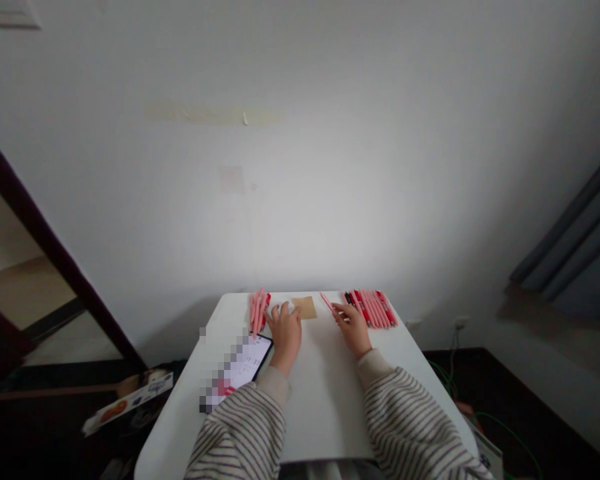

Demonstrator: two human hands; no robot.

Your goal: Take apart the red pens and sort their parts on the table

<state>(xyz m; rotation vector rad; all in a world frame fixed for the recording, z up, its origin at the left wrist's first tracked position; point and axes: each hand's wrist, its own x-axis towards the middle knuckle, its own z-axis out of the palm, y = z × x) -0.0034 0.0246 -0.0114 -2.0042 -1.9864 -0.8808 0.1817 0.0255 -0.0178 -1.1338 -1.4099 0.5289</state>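
Note:
My left hand (285, 331) rests flat on the white table (325, 387), fingers spread, just right of a small bunch of pink pens (258, 309). It holds nothing. My right hand (353, 325) is closed in a pinch on one pink pen (327, 302) that points up and left. It sits beside a larger row of pink and red pens (373, 307) at the far right of the table. A small brown card (305, 307) lies between the two hands near the far edge.
A phone (243, 365) with a lit screen lies at the table's left, close to my left forearm. The wall stands directly behind the table. A printed box (130, 400) sits on the floor at left, and cables (460, 393) run along the floor at right.

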